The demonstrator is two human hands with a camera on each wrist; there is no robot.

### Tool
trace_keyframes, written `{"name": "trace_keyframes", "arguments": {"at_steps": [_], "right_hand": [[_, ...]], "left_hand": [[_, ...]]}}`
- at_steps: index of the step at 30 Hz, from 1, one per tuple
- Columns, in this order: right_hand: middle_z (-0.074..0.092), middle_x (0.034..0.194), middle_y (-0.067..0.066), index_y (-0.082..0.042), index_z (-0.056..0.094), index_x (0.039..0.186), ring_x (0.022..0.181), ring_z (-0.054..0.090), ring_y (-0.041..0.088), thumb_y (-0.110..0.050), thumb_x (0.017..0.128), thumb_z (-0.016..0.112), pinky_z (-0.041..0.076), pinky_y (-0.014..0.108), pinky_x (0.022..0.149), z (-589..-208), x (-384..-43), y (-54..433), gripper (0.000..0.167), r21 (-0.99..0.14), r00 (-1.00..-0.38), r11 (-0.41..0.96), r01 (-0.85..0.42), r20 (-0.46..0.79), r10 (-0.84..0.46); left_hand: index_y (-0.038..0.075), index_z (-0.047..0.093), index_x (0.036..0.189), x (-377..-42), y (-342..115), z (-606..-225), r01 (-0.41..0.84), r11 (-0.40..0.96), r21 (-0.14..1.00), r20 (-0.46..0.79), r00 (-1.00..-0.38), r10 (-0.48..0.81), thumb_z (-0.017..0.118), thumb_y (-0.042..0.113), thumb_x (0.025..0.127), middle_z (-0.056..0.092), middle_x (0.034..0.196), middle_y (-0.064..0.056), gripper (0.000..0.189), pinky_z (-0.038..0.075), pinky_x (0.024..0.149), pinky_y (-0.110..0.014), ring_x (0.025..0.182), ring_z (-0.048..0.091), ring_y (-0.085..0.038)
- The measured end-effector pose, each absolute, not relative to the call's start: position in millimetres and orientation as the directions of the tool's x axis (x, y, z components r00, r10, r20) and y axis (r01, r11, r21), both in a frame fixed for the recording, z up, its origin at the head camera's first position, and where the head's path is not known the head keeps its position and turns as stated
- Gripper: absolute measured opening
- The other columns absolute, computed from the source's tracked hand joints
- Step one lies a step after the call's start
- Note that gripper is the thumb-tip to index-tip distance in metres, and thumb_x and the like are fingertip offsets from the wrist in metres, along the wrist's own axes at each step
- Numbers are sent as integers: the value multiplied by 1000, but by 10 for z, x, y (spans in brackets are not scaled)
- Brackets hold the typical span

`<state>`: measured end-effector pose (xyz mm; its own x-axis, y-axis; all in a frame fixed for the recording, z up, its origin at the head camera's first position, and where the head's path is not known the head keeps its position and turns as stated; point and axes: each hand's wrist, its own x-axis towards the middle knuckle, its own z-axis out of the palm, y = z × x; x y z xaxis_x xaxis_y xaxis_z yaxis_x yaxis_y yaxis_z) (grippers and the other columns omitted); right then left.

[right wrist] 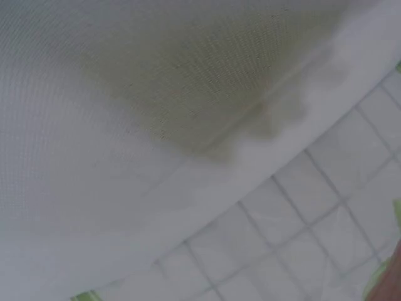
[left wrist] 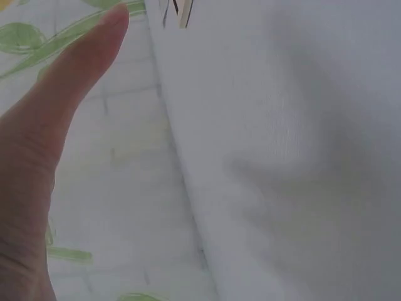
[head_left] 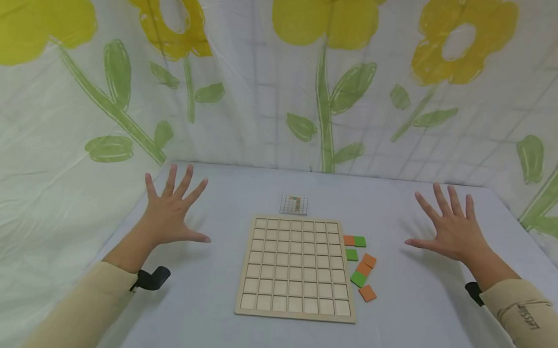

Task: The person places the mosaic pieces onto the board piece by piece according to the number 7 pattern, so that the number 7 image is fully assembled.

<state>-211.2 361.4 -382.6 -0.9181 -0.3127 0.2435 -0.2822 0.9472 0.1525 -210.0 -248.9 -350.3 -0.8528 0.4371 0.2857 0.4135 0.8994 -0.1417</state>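
Note:
Both hands hover over the white table with fingers spread wide and hold nothing. The left hand [head_left: 168, 216] is left of a wooden grid board [head_left: 295, 317], and its thumb [left wrist: 81, 69] shows in the left wrist view. On the other side, the right hand [head_left: 454, 233] is apart from the board and the tiles. Along the board's right edge lie orange and green square tiles, among them a green tile [head_left: 352, 255] and an orange tile [head_left: 368, 293]. The board's square cells hold no tiles. Behind it lies a small pattern card [head_left: 294, 203] with a grid and coloured squares.
A white cloth covers the table [head_left: 198, 316]. At its far edge hangs a pale curtain [head_left: 245, 89] printed with yellow flowers and green stems. Dark camera mounts, such as the left one [head_left: 153, 279], sit at both wrists.

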Motion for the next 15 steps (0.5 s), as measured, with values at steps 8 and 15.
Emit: {"name": "trace_keyframes", "arguments": {"at_steps": [8, 15], "right_hand": [[-9, 156, 20, -25, -2, 151, 141, -10, 45, -69, 68, 64, -9, 64, 111, -3808, -2014, 3499, 115, 29, -918, 947, -319, 240, -316], [3, 156, 22, -17, 12, 151, 141, 1, 46, -60, 69, 71, 9, 67, 110, -3817, -1824, 3201, 109, -125, -918, 920, -372, 199, -344]], "left_hand": [[18, 23, 149, -2064, -2316, -3525, 461, 879, -122, 251, -843, 476, 65, 81, 52, -8, 158, -8, 123, -6, 106, -73, 143, -15, -37], [16, 28, 148, -2019, -2074, -3563, 616, 787, 44, 201, -777, 597, 74, 68, 56, 12, 157, -12, 116, -3, 113, -63, 144, 0, -39]]}}
